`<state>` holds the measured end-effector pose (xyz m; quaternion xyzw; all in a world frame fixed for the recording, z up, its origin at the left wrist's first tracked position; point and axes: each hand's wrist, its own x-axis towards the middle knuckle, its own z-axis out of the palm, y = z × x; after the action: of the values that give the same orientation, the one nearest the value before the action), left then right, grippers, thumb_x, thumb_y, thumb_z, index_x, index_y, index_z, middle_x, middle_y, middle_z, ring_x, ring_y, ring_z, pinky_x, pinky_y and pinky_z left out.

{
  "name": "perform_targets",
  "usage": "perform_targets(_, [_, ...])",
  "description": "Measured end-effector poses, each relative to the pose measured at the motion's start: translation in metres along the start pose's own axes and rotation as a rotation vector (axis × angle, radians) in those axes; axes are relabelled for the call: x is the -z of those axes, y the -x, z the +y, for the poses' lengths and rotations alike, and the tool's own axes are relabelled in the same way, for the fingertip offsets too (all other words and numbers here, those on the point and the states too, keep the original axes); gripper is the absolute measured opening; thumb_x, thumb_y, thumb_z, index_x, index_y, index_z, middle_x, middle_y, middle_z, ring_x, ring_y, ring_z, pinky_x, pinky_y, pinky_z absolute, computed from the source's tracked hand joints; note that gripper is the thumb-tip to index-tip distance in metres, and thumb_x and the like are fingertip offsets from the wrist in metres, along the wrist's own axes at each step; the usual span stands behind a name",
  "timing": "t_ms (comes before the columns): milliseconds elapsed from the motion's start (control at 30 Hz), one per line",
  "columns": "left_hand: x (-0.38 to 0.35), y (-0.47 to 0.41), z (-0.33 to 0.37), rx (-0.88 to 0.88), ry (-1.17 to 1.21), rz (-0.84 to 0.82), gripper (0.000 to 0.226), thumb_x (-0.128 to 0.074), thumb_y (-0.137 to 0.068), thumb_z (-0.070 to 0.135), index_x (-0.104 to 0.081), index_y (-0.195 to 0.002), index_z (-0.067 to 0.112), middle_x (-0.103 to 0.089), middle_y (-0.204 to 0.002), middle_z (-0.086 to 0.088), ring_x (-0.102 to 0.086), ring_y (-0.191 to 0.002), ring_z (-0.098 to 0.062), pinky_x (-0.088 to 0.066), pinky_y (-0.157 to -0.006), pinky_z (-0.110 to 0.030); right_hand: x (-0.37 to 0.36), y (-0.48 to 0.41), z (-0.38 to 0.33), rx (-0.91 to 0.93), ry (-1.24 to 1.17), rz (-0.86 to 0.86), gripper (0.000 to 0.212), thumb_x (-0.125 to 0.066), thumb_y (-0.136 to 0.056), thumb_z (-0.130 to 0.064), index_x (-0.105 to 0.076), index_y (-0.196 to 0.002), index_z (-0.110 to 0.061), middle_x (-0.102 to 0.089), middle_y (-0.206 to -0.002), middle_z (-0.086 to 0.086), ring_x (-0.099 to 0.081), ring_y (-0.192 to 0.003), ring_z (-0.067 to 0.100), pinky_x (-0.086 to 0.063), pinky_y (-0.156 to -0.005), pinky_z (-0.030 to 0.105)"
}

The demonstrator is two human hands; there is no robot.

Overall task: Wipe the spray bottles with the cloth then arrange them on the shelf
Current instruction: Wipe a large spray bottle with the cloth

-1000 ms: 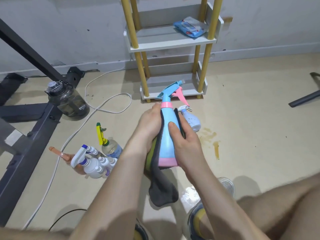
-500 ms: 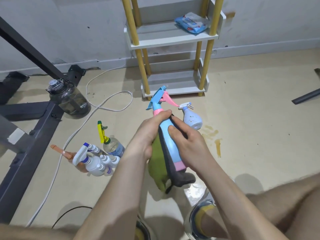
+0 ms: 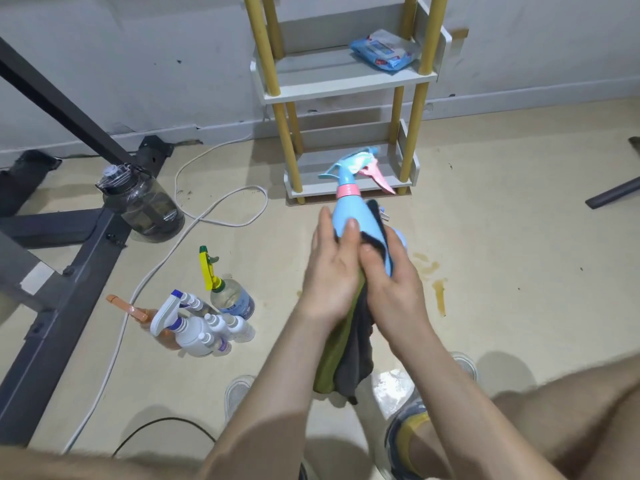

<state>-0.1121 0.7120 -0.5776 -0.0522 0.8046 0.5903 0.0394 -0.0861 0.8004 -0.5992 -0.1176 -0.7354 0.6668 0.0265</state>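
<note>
A light blue spray bottle (image 3: 347,213) with a pink collar and pink trigger is held in front of me, nozzle end pointing away toward the shelf (image 3: 346,83). My left hand (image 3: 330,271) grips its body from the left, thumb on the front. My right hand (image 3: 393,282) presses the dark grey and green cloth (image 3: 348,351) round the bottle's right side and lower part. The rest of the cloth hangs below both hands. A small pale bottle (image 3: 399,234) on the floor is mostly hidden behind my right hand.
Several spray bottles (image 3: 201,325) stand clustered on the floor at left, one with a yellow trigger (image 3: 228,294). A dark water jug (image 3: 145,202), a white cable (image 3: 221,206) and a black metal frame (image 3: 69,258) lie further left. A wipes packet (image 3: 384,51) sits on the shelf's middle level.
The blue bottle has swung from leaning left to nearly upright and moved further from me. Both hands slid down its body, and the cloth now hangs longer beneath them.
</note>
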Motion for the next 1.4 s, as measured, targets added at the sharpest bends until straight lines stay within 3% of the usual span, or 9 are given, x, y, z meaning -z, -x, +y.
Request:
perform_targets(100, [-0.008,0.024,-0.019,0.006,-0.026,-0.084,0.087,-0.044,-0.082,0.061,-0.006,-0.156,0.034,-0.013,-0.163,0.014,-0.016,-0.147,-0.001,-0.016,-0.116,-0.021,0.008,-0.011,0.000,-0.121,-0.086,0.046,0.060,-0.048,-0.079,-0.054,-0.056,-0.135,-0.032,-0.066,-0.126,-0.006,-0.062,-0.115,0.012,-0.049,-0.101,0.043])
perform_targets(300, [0.020,0.002,-0.006,0.217,0.326,0.034,0.068,-0.080,-0.070,0.050,-0.059,-0.124,0.015,-0.074,-0.105,-0.007,-0.073,-0.091,-0.022,-0.059,-0.082,-0.039,0.019,0.001,-0.001,-0.014,0.011,-0.132,0.042,-0.057,-0.097,-0.018,-0.054,-0.137,-0.031,-0.065,-0.126,-0.014,-0.061,-0.117,0.006,-0.048,-0.104,0.039])
perform_targets(500, [0.014,0.002,-0.005,0.173,0.295,0.269,0.036,-0.060,-0.088,0.051,-0.076,-0.079,0.019,-0.076,-0.079,-0.002,-0.071,-0.079,-0.024,-0.059,-0.080,-0.045,0.015,-0.002,-0.013,-0.035,0.048,-0.212,0.061,-0.075,-0.068,-0.057,-0.053,-0.120,-0.034,-0.061,-0.116,-0.004,-0.063,-0.108,0.018,-0.055,-0.088,0.041])
perform_targets(633, [0.014,0.008,-0.009,-0.111,0.080,0.405,0.023,-0.057,-0.096,0.034,-0.076,-0.106,0.025,-0.074,-0.100,0.015,-0.068,-0.097,-0.005,-0.053,-0.095,-0.036,0.005,0.006,-0.012,0.089,0.127,-0.126,0.056,-0.067,-0.085,-0.049,-0.037,-0.132,-0.036,-0.052,-0.106,-0.024,-0.057,-0.105,0.012,-0.050,-0.086,0.034])
perform_targets(833, [0.021,-0.006,0.024,-0.136,-0.443,0.018,0.063,-0.065,-0.085,0.056,-0.044,-0.139,0.031,-0.059,-0.127,0.012,-0.054,-0.116,-0.012,-0.041,-0.091,-0.028,0.001,0.012,0.001,0.190,0.067,0.056,0.018,-0.056,-0.099,-0.025,-0.067,-0.108,-0.036,-0.065,-0.074,-0.016,-0.057,-0.070,0.006,-0.045,-0.067,0.027])
perform_targets(1100, [0.022,-0.019,0.016,0.231,0.223,0.142,0.021,-0.081,-0.059,0.034,-0.076,-0.072,0.018,-0.076,-0.079,-0.007,-0.073,-0.084,-0.030,-0.057,-0.085,-0.052,-0.006,0.019,-0.011,0.163,0.098,0.046,0.047,-0.077,-0.084,-0.029,-0.064,-0.129,-0.025,-0.069,-0.114,-0.014,-0.063,-0.106,-0.003,-0.048,-0.098,0.026])
perform_targets(1200, [0.022,-0.019,0.015,0.247,0.335,0.242,0.010,-0.079,-0.069,0.021,-0.074,-0.073,0.013,-0.075,-0.079,-0.007,-0.073,-0.078,-0.027,-0.059,-0.082,-0.051,0.007,0.012,-0.021,0.007,0.212,-0.259,0.073,-0.077,-0.079,-0.046,-0.037,-0.140,-0.046,-0.051,-0.133,-0.027,-0.048,-0.126,-0.007,-0.041,-0.103,0.018])
perform_targets(1300, [0.021,-0.015,0.014,0.281,0.454,0.274,0.004,-0.074,-0.083,0.013,-0.072,-0.081,0.010,-0.073,-0.078,-0.011,-0.070,-0.071,-0.025,-0.059,-0.077,-0.048,0.022,0.008,-0.023,0.039,0.407,-0.484,0.079,-0.083,-0.073,-0.046,-0.035,-0.135,-0.049,-0.045,-0.107,-0.045,-0.047,-0.094,-0.031,-0.037,-0.080,-0.002])
perform_targets(1400, [0.021,-0.011,0.014,0.249,0.537,0.219,0.023,-0.069,-0.091,0.026,-0.071,-0.097,0.004,-0.074,-0.085,-0.013,-0.071,-0.077,-0.025,-0.059,-0.077,-0.044,0.019,0.010,-0.014,0.154,0.457,-0.312,0.087,-0.078,-0.073,-0.056,-0.037,-0.146,-0.035,-0.059,-0.129,-0.023,-0.056,-0.117,-0.004,-0.046,-0.099,0.023])
